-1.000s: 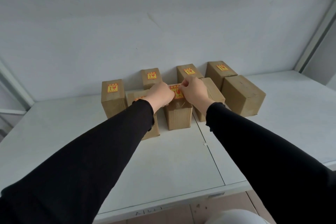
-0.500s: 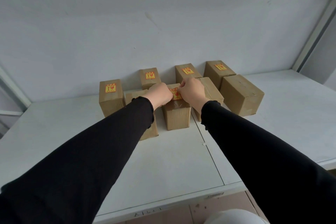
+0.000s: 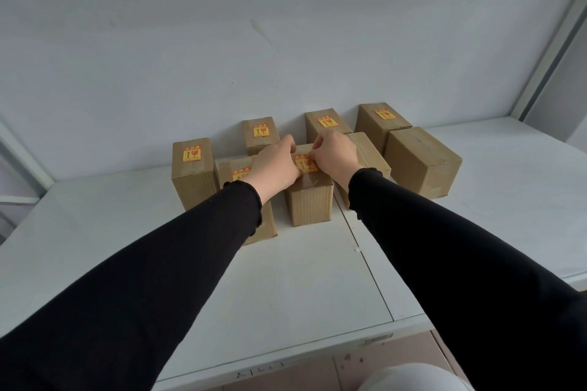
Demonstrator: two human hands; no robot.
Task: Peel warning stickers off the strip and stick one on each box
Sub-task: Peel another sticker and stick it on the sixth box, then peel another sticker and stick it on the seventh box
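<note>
Several brown cardboard boxes stand on the white table (image 3: 301,279) by the wall. My hands meet over the middle box (image 3: 309,200), whose top carries a yellow and red warning sticker (image 3: 306,164). My left hand (image 3: 274,165) rests on the left part of that top, its thumb at the sticker's left edge. Fingertips of my right hand (image 3: 333,152) are curled and pinch the sticker's upper right edge. The left box (image 3: 193,178), three back boxes (image 3: 260,135) and the front-left box (image 3: 236,173) under my left wrist carry stickers. The sticker strip is hidden.
The right box (image 3: 422,162) and the box behind my right hand (image 3: 370,155) show no sticker. A seam (image 3: 365,251) runs across the table. A wall closes the back and a window frame (image 3: 546,57) rises on the right.
Both hands stayed on the middle box's top. The sticker now lies lower and flatter on the box, with my right fingertips moved down onto its edge.
</note>
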